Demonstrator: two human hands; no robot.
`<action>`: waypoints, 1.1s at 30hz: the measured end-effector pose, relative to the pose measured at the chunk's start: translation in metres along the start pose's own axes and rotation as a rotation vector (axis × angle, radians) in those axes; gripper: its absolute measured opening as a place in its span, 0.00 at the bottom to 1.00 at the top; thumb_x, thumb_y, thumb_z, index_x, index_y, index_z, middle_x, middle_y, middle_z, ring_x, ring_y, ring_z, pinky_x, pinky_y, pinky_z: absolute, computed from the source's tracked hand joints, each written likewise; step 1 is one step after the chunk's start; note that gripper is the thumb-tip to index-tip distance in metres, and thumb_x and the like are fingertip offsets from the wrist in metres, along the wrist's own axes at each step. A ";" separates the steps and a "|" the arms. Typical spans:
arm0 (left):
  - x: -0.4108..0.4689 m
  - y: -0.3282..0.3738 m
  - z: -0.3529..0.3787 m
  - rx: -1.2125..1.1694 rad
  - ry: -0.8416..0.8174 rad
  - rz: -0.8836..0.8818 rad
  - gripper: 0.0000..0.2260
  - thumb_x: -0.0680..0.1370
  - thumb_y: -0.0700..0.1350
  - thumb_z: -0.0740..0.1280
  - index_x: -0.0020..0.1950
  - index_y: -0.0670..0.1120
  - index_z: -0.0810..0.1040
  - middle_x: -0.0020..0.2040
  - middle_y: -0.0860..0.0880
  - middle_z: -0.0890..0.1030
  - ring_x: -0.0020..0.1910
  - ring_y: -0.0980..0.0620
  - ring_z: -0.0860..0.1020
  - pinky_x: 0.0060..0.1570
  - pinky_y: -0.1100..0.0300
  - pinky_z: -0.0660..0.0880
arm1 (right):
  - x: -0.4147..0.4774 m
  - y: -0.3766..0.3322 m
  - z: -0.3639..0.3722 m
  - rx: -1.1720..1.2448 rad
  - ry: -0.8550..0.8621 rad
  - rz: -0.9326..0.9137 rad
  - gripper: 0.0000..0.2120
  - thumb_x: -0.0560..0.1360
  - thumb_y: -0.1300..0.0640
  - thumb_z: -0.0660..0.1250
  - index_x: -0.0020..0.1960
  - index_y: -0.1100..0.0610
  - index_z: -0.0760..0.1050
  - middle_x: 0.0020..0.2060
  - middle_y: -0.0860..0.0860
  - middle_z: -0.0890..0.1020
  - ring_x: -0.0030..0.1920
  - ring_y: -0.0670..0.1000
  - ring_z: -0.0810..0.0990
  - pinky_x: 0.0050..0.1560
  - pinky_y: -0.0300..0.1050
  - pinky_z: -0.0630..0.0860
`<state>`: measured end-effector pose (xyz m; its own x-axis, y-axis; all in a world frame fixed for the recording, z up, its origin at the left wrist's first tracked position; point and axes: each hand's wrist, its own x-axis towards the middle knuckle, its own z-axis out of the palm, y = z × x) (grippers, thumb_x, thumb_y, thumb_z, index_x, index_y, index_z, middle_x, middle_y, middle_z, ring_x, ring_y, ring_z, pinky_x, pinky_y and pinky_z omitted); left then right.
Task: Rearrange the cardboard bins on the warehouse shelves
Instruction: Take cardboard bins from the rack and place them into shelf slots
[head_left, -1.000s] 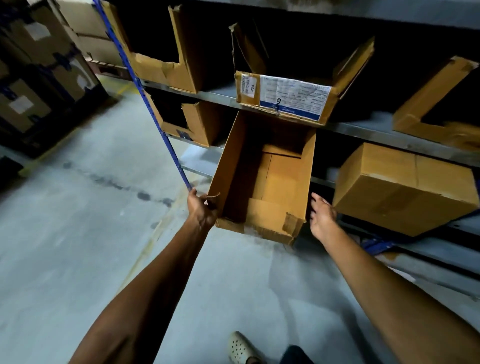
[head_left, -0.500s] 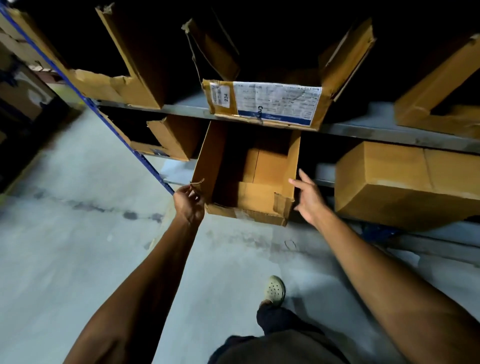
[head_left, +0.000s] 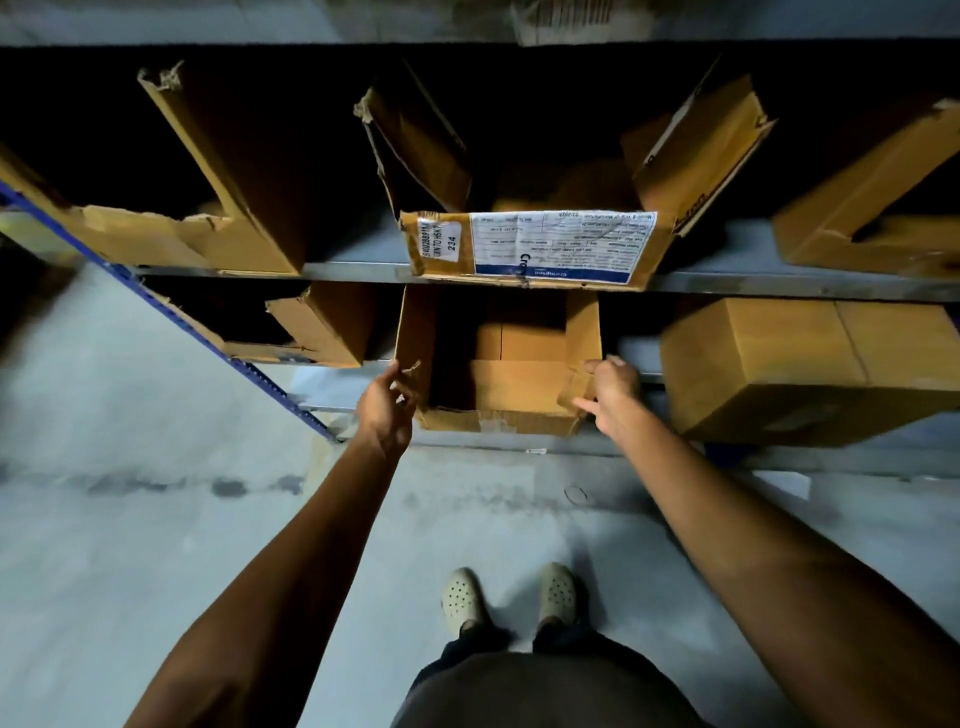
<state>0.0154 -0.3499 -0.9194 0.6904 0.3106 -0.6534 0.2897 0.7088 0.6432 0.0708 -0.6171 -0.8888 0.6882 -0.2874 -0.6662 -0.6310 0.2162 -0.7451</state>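
An open-topped cardboard bin (head_left: 519, 387) sits on the lower shelf, its front end sticking out past the shelf edge. My left hand (head_left: 387, 402) grips the front of its left wall, fingers curled over the torn edge. At the bin's right front corner, my right hand (head_left: 613, 389) pinches the corner flap between thumb and forefinger. The bin looks empty inside. Directly above it, on the upper shelf (head_left: 353, 271), stands a bin with a white printed label (head_left: 535, 249).
A closed carton (head_left: 805, 369) lies right of the held bin, close to my right hand. Cut-open bins stand at upper left (head_left: 223, 208), lower left (head_left: 322, 327) and upper right (head_left: 857, 223). A blue rack upright (head_left: 171, 312) slants down the left. My shoes (head_left: 462, 597) stand on grey concrete floor.
The bin has moved back toward the lower shelf and sits squarer to it. My right hand moved from open beside the bin onto its right front corner. My left hand kept its hold.
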 end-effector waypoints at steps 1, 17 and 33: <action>0.001 0.004 0.003 0.025 0.016 -0.001 0.15 0.79 0.47 0.67 0.62 0.42 0.77 0.48 0.46 0.83 0.35 0.56 0.74 0.33 0.66 0.71 | 0.001 0.006 0.002 -0.019 0.093 -0.016 0.13 0.77 0.64 0.62 0.61 0.57 0.75 0.58 0.58 0.80 0.53 0.58 0.80 0.56 0.62 0.77; 0.029 0.041 0.021 0.058 -0.071 -0.124 0.08 0.79 0.47 0.67 0.49 0.42 0.79 0.37 0.46 0.82 0.28 0.56 0.78 0.26 0.68 0.75 | -0.011 -0.024 0.028 0.203 0.182 0.038 0.05 0.78 0.65 0.63 0.53 0.60 0.75 0.56 0.60 0.77 0.58 0.62 0.78 0.50 0.51 0.81; 0.068 0.052 0.056 0.195 0.012 -0.022 0.09 0.76 0.45 0.71 0.52 0.40 0.79 0.48 0.42 0.83 0.36 0.49 0.83 0.41 0.57 0.82 | 0.018 -0.043 0.043 0.043 0.029 -0.115 0.15 0.79 0.66 0.64 0.65 0.66 0.71 0.60 0.60 0.78 0.59 0.59 0.77 0.58 0.48 0.77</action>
<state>0.1146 -0.3270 -0.9079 0.6747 0.3054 -0.6720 0.4284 0.5794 0.6934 0.1257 -0.5916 -0.8701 0.7440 -0.3396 -0.5754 -0.5322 0.2195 -0.8177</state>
